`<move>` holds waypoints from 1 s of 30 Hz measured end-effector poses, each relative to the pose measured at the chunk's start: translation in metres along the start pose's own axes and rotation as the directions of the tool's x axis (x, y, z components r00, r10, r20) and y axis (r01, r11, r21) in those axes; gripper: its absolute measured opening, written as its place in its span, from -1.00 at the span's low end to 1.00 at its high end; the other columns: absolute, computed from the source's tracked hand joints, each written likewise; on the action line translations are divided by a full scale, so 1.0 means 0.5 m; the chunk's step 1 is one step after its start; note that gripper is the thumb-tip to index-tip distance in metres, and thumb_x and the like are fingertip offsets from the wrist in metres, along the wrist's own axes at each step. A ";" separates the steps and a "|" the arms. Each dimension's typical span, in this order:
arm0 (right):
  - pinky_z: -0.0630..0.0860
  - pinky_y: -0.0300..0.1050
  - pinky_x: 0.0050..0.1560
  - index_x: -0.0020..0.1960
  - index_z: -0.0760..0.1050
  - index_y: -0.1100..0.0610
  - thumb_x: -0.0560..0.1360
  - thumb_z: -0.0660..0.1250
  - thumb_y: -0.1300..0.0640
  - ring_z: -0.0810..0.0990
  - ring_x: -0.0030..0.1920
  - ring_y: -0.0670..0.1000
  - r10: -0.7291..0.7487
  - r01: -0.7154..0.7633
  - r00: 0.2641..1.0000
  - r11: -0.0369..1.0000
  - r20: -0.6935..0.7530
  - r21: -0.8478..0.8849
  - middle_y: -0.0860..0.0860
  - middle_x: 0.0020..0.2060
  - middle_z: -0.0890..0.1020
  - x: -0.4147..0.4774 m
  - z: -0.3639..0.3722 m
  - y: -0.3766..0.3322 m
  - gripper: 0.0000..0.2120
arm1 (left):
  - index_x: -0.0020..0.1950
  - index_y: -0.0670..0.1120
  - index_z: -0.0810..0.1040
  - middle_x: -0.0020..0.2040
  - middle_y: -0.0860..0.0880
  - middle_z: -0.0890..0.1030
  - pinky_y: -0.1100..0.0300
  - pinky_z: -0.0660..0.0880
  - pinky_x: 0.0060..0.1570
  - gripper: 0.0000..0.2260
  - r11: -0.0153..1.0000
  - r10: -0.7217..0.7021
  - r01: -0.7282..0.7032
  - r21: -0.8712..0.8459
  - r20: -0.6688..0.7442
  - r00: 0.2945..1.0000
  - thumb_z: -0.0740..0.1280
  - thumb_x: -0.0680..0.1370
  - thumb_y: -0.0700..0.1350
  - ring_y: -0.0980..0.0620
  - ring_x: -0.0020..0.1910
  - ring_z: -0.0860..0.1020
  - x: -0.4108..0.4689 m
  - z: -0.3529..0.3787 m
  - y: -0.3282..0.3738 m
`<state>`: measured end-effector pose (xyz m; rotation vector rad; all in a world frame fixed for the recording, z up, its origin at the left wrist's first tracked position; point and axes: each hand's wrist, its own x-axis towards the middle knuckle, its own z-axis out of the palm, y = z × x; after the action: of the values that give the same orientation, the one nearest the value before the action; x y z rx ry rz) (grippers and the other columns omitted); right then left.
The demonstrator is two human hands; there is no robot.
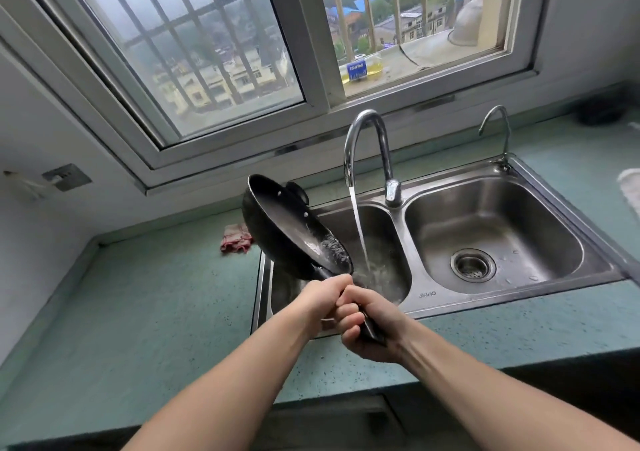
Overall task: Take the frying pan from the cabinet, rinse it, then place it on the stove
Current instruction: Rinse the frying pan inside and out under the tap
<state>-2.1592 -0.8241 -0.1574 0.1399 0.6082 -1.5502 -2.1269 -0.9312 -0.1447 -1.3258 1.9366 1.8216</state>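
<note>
A black frying pan (291, 225) hangs tilted over the left basin of the steel sink (512, 298), its far rim raised and some water pooled at its lower edge. Both hands hold its dark handle: my left hand (322, 296) grips close to the pan, my right hand (367, 329) grips farther down the handle. The tall faucet (370, 146) runs, and its stream falls into the left basin just right of the pan, without touching it.
A pink cloth (237, 239) lies on the green counter (138, 312) left of the sink. A thin second tap (498, 128) stands at the sink's back right. A white cloth (630, 187) sits at the far right. A window with bars is behind.
</note>
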 end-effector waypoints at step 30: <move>0.37 -0.35 -0.64 -0.40 0.39 0.15 0.42 0.18 0.34 0.44 -0.63 -0.18 -0.122 -0.065 0.920 0.889 -0.372 -0.454 -0.03 -0.56 0.45 -0.195 -0.002 0.017 -0.75 | -0.49 -0.05 0.24 -0.66 0.03 0.22 0.39 0.23 -0.63 -0.63 0.950 -0.084 0.166 -0.264 0.297 0.951 0.18 0.50 -0.02 0.14 -0.72 0.25 -0.104 0.147 -0.070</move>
<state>-2.1422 -0.7365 -0.1173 0.0799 1.2890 -1.3709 -2.1039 -0.8376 -0.1533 -1.1521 1.4524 2.1503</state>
